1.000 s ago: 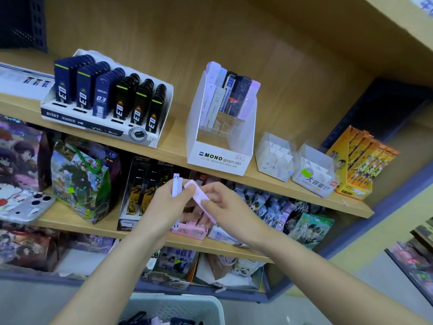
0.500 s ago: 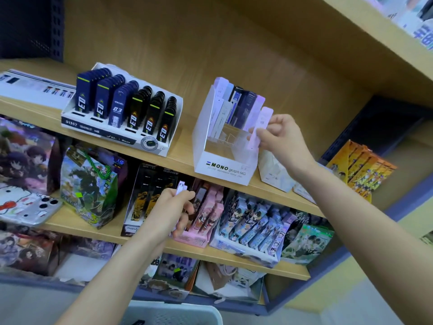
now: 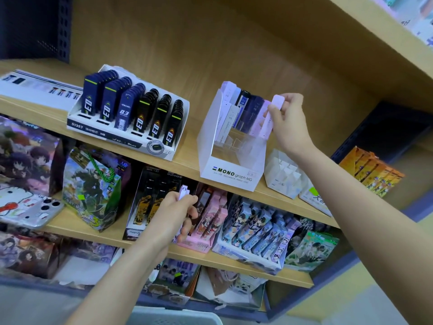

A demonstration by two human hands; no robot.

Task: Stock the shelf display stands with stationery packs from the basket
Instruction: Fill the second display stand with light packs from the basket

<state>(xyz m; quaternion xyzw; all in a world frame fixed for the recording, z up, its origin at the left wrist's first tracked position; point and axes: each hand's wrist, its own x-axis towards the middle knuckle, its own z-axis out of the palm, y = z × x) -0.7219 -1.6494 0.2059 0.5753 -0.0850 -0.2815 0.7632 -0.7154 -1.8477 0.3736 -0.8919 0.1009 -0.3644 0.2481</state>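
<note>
My right hand (image 3: 287,120) pinches a slim pale-lilac lead pack (image 3: 271,116) by its upper end, holding it upright at the right edge of the white MONO display stand (image 3: 228,171) on the upper shelf. Its lower end dips into the stand's rear right slot beside several white, blue and dark packs (image 3: 236,109). My left hand (image 3: 174,212) is lower, in front of the middle shelf, gripping a small white-and-purple pack (image 3: 183,192) whose top pokes above my fingers. The white basket (image 3: 173,316) shows only its rim at the bottom edge.
A white tray of dark blue and black lead cases (image 3: 131,111) stands left of the MONO stand. Two small white stands (image 3: 284,177) and orange packs (image 3: 370,172) sit to its right. The middle shelf (image 3: 234,260) holds gift bags, a phone case and character pen boxes.
My right hand carried the lilac pack from my left hand up to the MONO stand and lowered it into the rear right slot. My left hand stayed low, holding its own pack.
</note>
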